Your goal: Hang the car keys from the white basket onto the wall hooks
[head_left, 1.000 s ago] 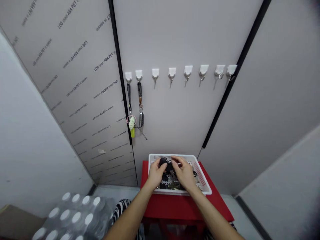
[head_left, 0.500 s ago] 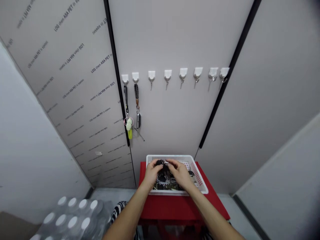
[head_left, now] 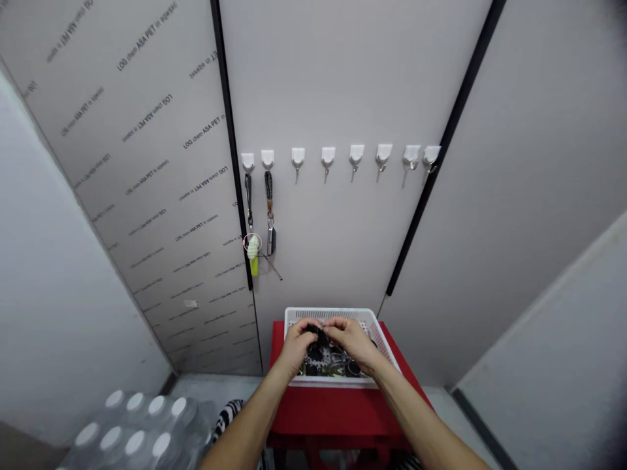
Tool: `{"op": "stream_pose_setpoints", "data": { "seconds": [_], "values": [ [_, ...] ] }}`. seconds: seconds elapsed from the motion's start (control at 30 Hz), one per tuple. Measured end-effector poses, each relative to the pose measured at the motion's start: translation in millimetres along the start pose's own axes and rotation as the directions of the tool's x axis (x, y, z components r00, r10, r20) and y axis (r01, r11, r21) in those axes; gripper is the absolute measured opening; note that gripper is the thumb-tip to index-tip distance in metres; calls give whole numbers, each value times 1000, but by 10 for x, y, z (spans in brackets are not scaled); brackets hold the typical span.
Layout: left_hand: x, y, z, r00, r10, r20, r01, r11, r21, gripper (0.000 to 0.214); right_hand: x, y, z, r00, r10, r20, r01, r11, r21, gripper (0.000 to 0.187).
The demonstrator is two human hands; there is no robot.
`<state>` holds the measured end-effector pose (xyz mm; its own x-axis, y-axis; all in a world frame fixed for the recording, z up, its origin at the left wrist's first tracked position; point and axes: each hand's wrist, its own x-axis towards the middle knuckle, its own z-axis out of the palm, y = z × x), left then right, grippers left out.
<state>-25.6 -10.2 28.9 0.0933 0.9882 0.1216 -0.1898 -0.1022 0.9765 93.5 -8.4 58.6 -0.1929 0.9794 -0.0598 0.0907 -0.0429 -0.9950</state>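
Over the white basket, my left hand is closed round a small black keychain; its details are blurred and partly covered by fingers. My right hand pinches at the same piece, thumb and fingertips meeting my left fingertips. Below both hands, dark and metallic keys and rings lie jumbled in the basket. On the wall ahead, a black strap with a pale green and yellow-green pendant hangs from the leftmost hook, and a braided black strap with a dark fob from the second.
The basket stands on a red stool close to the wall. A row of white adhesive hooks runs across the panel between two black strips. Packed bottles with white caps stand on the floor at lower left.
My view has tilted slightly, so the wall hooks sit a little lower. Both hands have drawn their fingertips closer together around the black keychain, which now shows less.
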Motion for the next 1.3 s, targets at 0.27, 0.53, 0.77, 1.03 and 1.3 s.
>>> {"op": "stream_pose_setpoints", "data": {
  "seconds": [0.27, 0.53, 0.77, 1.03, 1.3],
  "values": [
    [-25, 74, 52, 927, 347, -143, -242, 844, 478, 27, 86, -281, -165, 986, -142, -83, 121, 968, -219, 15],
    [384, 809, 106, 855, 491, -165, -373, 804, 463, 14, 421, -1216, -37, 930, -341, -141, 326, 938, -116, 15],
    [846, 1846, 83, 683, 691, -238, -442, 650, 618, 18, 795, -2217, 211, 829, -504, -242, 515, 857, -20, 7],
    [1044, 2042, 6, 713, 661, -234, -326, 609, 723, 29, 1137, -2410, 339, 777, -495, -388, 439, 869, -229, 8],
    [1033, 2010, 13, 702, 693, -166, -383, 564, 731, 32, 1270, -2349, 261, 711, -596, -372, 475, 798, -371, 15]
  ]
}}
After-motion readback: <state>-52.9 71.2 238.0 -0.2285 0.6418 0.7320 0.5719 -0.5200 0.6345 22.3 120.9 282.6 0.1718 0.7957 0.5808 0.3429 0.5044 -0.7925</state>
